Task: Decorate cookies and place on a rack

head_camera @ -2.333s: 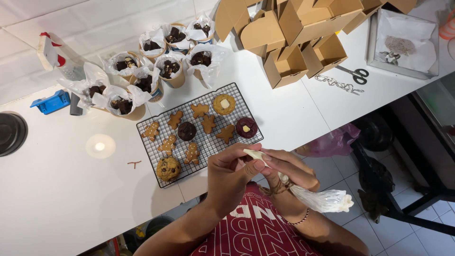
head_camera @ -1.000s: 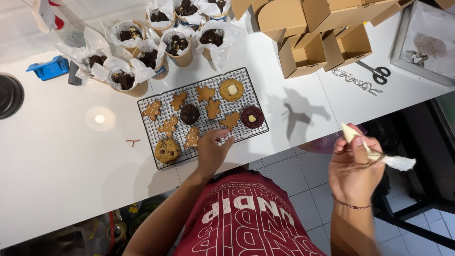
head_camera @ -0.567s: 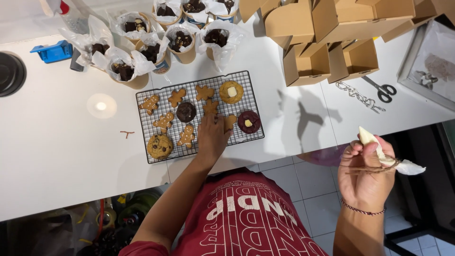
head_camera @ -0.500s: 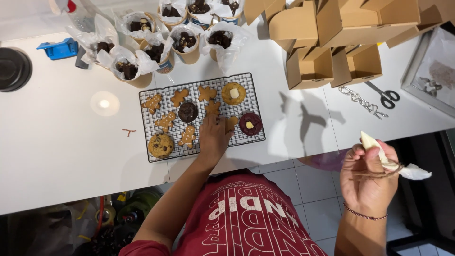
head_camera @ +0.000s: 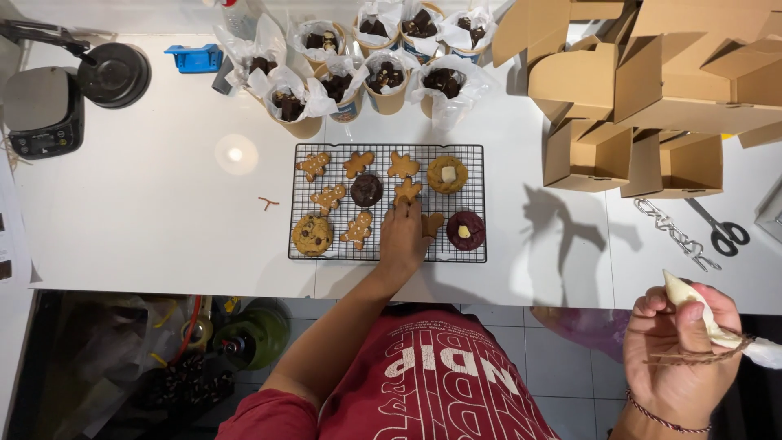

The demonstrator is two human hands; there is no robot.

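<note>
A black wire cooling rack [head_camera: 303,254] on the white counter holds several gingerbread-man cookies and round cookies. My left hand [head_camera: 403,238] lies flat on the rack's near side. Its fingertips touch a gingerbread man [head_camera: 407,190], and its side partly covers another cookie [head_camera: 433,222]. A dark red round cookie [head_camera: 465,230] sits just right of that hand. My right hand [head_camera: 680,354] hangs off the counter's near edge at the lower right, closed around a white piping bag [head_camera: 692,303] with its tip pointing up. A thin cord is wound about the bag.
Paper cups of brownie pieces [head_camera: 342,81] stand behind the rack. Folded cardboard boxes [head_camera: 652,90] fill the back right, with scissors [head_camera: 721,232] and a chain [head_camera: 676,232] in front. A kitchen scale [head_camera: 45,110] and a blue clip [head_camera: 195,57] are at the back left.
Both hands were together on the piping bag before my chest. My left hand has since reached onto the rack, and my right hand has carried the bag off to the right.
</note>
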